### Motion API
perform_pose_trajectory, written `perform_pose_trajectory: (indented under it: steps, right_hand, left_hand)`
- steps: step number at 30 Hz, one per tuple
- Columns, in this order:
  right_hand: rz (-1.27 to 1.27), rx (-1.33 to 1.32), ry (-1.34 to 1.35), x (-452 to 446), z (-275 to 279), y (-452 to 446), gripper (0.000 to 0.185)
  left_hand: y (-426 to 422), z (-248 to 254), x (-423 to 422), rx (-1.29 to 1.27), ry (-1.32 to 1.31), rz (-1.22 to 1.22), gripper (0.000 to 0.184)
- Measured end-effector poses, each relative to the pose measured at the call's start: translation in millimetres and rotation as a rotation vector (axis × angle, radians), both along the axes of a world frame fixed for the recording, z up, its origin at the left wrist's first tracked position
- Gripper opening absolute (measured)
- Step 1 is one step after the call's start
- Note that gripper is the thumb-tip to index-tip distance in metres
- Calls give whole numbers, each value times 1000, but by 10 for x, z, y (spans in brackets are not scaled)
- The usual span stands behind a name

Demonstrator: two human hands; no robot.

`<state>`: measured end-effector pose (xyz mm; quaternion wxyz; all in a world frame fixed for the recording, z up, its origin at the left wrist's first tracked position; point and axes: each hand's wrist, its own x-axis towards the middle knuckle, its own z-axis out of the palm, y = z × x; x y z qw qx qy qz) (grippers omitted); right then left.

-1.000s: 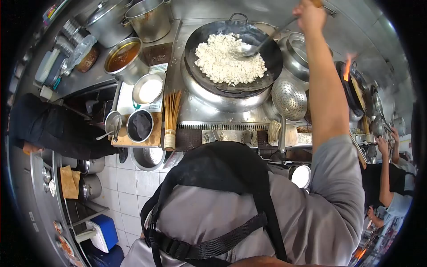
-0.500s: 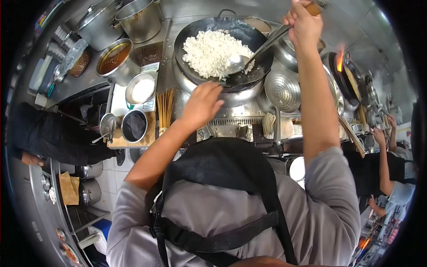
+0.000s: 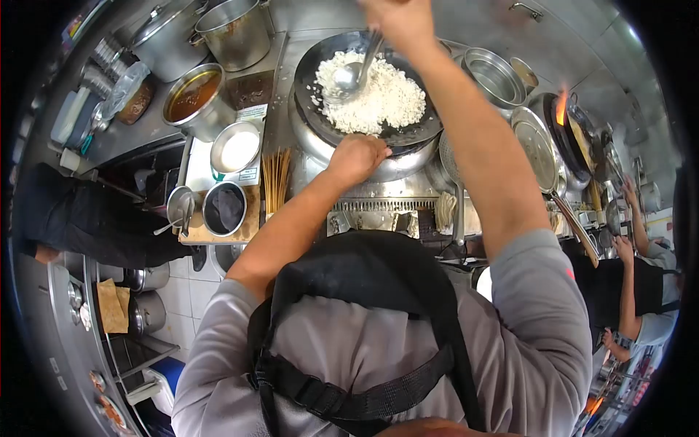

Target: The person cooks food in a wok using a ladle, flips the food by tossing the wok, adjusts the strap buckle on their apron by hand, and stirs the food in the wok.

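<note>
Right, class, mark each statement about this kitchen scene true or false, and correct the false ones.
1. The right hand holds the ladle. True.
2. The left hand is on the ladle too. False: it is at the near rim of the wok.
3. White food lies in the wok. True.
4. The pot of brown liquid is covered. False: it is open.
5. A flame shows at the picture's left. False: it is at the right.

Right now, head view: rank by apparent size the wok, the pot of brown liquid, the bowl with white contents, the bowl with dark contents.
1. Wok
2. Pot of brown liquid
3. White-contents bowl and dark-contents bowl: too alike to rank
</note>
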<state>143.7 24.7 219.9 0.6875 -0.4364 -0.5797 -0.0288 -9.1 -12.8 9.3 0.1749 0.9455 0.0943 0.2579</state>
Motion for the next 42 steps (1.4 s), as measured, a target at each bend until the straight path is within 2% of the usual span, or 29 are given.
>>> perform_pose_trajectory:
  steps: [2, 4, 8, 11, 12, 14, 16, 18, 19, 20, 22, 23, 24, 26, 28, 30, 32, 33, 34, 36, 38, 41, 42]
  right_hand:
    - [-6, -228, 401, -95, 458, -322, 26]
    - [-76, -124, 312, 109, 532, -405, 23]
    - [-139, -38, 500, 1026, -187, -199, 20]
    - [-157, 31, 605, 1082, 250, -638, 18]
    - [-152, 45, 593, 997, 254, -782, 18]
    - [-183, 69, 326, 835, -48, -1127, 17]
    - [26, 154, 294, 891, -736, -1303, 18]
    - [-187, -30, 386, 708, -1036, -1758, 12]
    - [-255, -267, 369, 631, -1218, -2094, 13]
    - [-157, -458, 307, 547, -1375, -2437, 27]
    - [358, -596, 559, 268, -1553, -2909, 56]
    - [770, -501, 871, 107, -1611, -3031, 70]
    - [1029, -452, 1007, -15, -1638, -3041, 78]
    - [949, -410, 1336, -257, -1576, -2983, 63]
    - [868, -462, 1548, -103, -1787, -2709, 55]
    - [768, -560, 1657, -14, -1687, -2590, 48]
    - [440, -887, 1179, 15, -1304, -2687, 61]
    - [296, -951, 1006, -169, -1226, -2780, 68]
    - [292, -950, 1005, -321, -1160, -2896, 68]
    - [17, -1003, 649, -610, -1123, -3110, 76]
    - [-24, -1023, 581, -667, -1418, -3280, 77]
    - [-217, -957, 316, -633, -2215, -3476, 72]
    - [-157, -1025, 288, -604, -2412, -3552, 69]
  left_hand:
    - [-18, -1, -30, -7, 23, 9, 31]
    - [3, -3, -14, 18, 2, 13, 33]
    - [9, -35, 3, -34, 27, 10, 32]
    - [-14, -66, -11, 4, -24, 33, 32]
    - [38, -17, 19, 18, -37, 33, 32]
    - [-24, -20, -18, 0, 10, 39, 32]
    - [-26, -14, -11, -16, -33, 28, 31]
    - [-26, -29, -12, 2, -14, 32, 31]
    - [-22, -12, -20, 12, -47, 14, 30]
    - [-5, -2, -15, 19, -54, 12, 30]
    - [-22, -35, -19, 21, -61, 22, 30]
    - [-40, -43, -25, 18, -53, 11, 30]
    - [-44, -27, -19, -8, -22, 35, 32]
    - [-40, 41, 4, -25, 21, 38, 34]
    - [-26, 155, 16, -114, 211, 89, 40]
    - [12, 183, 32, -80, 259, 71, 43]
    - [67, 164, 81, -69, 253, 64, 42]
    - [87, 85, 95, -62, 187, 52, 42]
    - [91, 94, 117, -62, 185, 49, 42]
    - [63, 83, 79, -81, 160, 44, 42]
    - [68, 99, 82, -90, 166, 55, 43]
    - [66, 68, 112, -103, 173, 61, 44]
    - [48, 48, 127, -91, 173, 73, 45]
